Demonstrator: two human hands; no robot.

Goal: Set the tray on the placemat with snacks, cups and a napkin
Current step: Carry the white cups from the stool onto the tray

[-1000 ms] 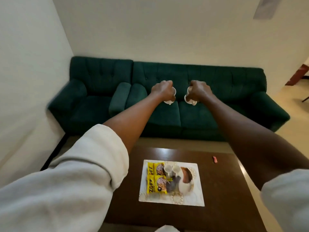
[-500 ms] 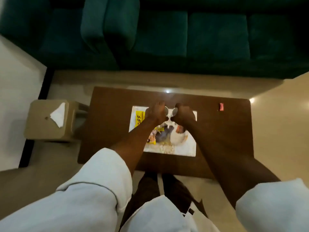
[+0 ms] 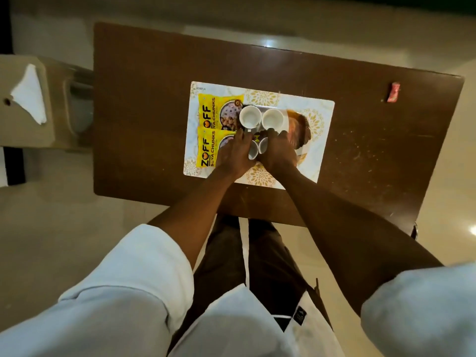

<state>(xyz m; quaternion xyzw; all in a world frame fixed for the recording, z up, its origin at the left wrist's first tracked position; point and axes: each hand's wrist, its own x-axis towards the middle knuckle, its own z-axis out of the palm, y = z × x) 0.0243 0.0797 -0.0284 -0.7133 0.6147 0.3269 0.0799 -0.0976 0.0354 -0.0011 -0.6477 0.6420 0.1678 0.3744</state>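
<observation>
**Tray-setting, late stage.** The placemat [image 3: 319, 140] lies on the brown surface [image 3: 144, 73] and carries what appears to be the tray [image 3: 298, 130], whose patterned part shows just right of the right-hand fingers [image 3: 275, 135]. The far snack packet [image 3: 213, 112] and the near snack packet [image 3: 207, 150] lie side by side just left of the left-hand fingers [image 3: 242, 135]. The left standing cup [image 3: 249, 116] and the right standing cup [image 3: 273, 119] sit upright just beyond the fingertips. The left hand [image 3: 233, 153] curls round the left held cup [image 3: 253, 150], and the right hand [image 3: 277, 153] round the right held cup [image 3: 263, 146]. Whether these cups rest on the tray cannot be told. Judged done: placemat, tray, snacks and two cups. Judged left: release of the held pair, then the napkin [image 3: 29, 95], which lies on a stool [image 3: 38, 132] well left of the fingers, off the surface.
</observation>
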